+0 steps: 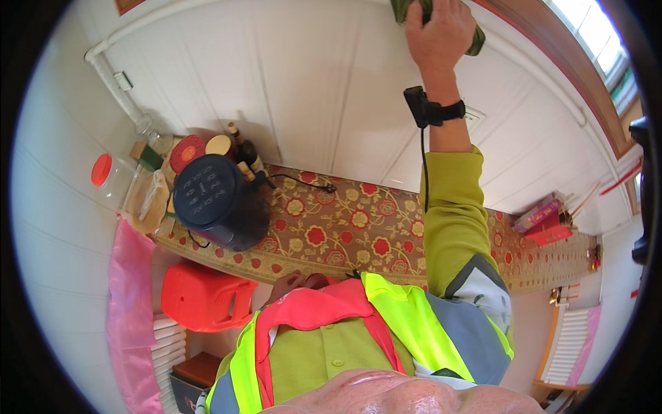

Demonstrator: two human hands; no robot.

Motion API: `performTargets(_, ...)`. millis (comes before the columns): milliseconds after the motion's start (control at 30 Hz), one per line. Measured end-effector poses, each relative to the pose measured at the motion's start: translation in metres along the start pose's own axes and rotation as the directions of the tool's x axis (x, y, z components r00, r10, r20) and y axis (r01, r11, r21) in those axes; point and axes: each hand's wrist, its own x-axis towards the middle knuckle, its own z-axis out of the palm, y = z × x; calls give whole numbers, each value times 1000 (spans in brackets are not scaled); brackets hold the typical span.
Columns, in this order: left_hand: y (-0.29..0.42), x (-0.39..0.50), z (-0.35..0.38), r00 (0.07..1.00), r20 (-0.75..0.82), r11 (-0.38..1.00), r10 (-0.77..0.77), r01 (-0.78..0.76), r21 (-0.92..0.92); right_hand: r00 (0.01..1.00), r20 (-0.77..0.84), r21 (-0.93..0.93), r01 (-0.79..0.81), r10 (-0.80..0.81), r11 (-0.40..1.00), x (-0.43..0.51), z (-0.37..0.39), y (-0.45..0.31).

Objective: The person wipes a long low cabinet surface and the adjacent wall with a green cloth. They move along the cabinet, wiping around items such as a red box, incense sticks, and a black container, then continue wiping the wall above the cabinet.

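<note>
My right hand (442, 31) is raised to the top of the view, its fingers closed over a folded dark green cloth (476, 42). The cloth lies against the white wall panelling (310, 77) near a white pipe (527, 67). A black strap with a small device (432, 107) and a cable is on that wrist. Low down by the front edge of the table, my left hand (288, 285) shows only in part beside the red apron (315, 308); whether it holds anything is hidden. Between the hands spreads a brown tablecloth with red and gold flowers (357, 217).
On the left stand a dark blue air fryer (212, 191), dark bottles (248, 152), a round red tin (187, 153) and a red-lidded jar (111, 176). A loose plug (328, 189) lies behind. Boxes (545, 220) are at right; a red plastic stool (201, 297) is below left.
</note>
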Motion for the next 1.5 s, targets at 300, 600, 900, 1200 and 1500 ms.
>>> performTargets(300,9,-26,-80,994,10,991,-111,112,-77,998,15,95,58,-60,994,18,114,-171)
performTargets(600,-31,-55,-120,985,-110,971,-133,108,-214,993,40,207,100,-110,973,33,204,-296)
performTargets(900,-65,-106,-131,919,-311,941,-242,145,-305,990,49,262,117,-135,958,48,265,-391)
performTargets(1200,-82,-112,-156,910,-313,948,-273,198,-251,987,-32,335,159,-157,929,58,326,-471)
performTargets(1500,-81,-119,-169,855,-413,943,-314,231,-240,979,154,555,25,-133,832,74,393,-519)
